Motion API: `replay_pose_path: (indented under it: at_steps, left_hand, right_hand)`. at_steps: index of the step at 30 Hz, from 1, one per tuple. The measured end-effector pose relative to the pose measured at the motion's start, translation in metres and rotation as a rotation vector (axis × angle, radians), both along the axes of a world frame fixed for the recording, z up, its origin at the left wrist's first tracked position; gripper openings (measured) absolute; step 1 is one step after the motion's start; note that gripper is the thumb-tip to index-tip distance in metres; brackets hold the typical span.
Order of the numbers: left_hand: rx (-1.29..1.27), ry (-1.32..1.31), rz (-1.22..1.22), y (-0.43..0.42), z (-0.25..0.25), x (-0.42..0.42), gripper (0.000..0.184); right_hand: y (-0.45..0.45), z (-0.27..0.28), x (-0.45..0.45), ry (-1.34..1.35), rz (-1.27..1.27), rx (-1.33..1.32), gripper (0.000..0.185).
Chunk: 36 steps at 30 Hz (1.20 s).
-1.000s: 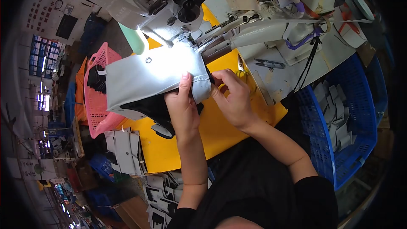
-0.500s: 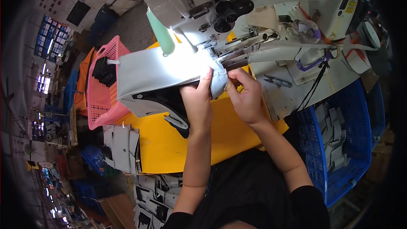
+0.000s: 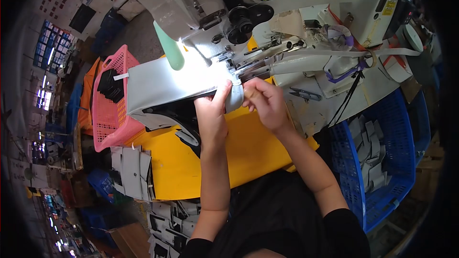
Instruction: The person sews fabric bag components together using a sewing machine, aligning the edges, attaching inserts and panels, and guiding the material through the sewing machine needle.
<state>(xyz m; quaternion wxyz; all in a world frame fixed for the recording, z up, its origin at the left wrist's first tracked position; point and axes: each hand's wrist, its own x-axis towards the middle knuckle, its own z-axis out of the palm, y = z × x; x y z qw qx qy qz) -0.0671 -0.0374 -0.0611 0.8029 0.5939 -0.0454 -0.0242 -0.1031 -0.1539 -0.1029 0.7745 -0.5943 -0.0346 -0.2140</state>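
Observation:
A light grey bag piece [image 3: 162, 83] with a black inside lies under the needle area of a sewing machine [image 3: 241, 24], lit by a bright lamp. My left hand [image 3: 213, 117] grips its near edge, thumb on top and fingers underneath. Just right of it, my right hand [image 3: 265, 102] is closed, with curled fingers against the bent end of the piece; what they pinch is too small to make out. The piece's far left part hangs out over a yellow surface [image 3: 239, 148].
A pink basket [image 3: 107, 124] with black pieces stands at the left. Stacked grey pieces [image 3: 136, 174] lie below it. Thread snips [image 3: 306, 94] rest on the machine table. A blue basket [image 3: 406, 162] of grey strips is at the right.
The view has shifted, showing more of the machine. The grey piece has turned slightly under the needle area, and my right hand's fingers have curled in more tightly beside it.

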Motion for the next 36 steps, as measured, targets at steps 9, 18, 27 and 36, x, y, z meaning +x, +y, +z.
replay_pose_path:
  at_steps: [9,18,27,36]
  left_hand:
    - [0.391,0.008,-0.045,0.017,0.002,0.016,0.022]
    - [0.434,-0.279,0.113,0.006,-0.013,0.047,0.030]
    - [0.454,-0.185,-0.227,0.034,0.011,0.041,0.030]
    - [0.570,-0.316,-0.172,0.029,0.003,0.048,0.034]
  right_hand:
    - [0.015,0.014,0.005,0.197,0.001,0.090,0.022]
    - [0.026,0.000,0.005,0.222,-0.140,0.022,0.022]
    - [0.035,-0.047,0.033,0.121,-0.164,-0.578,0.020]
    - [0.057,-0.055,0.041,-0.055,-0.363,-0.554,0.016]
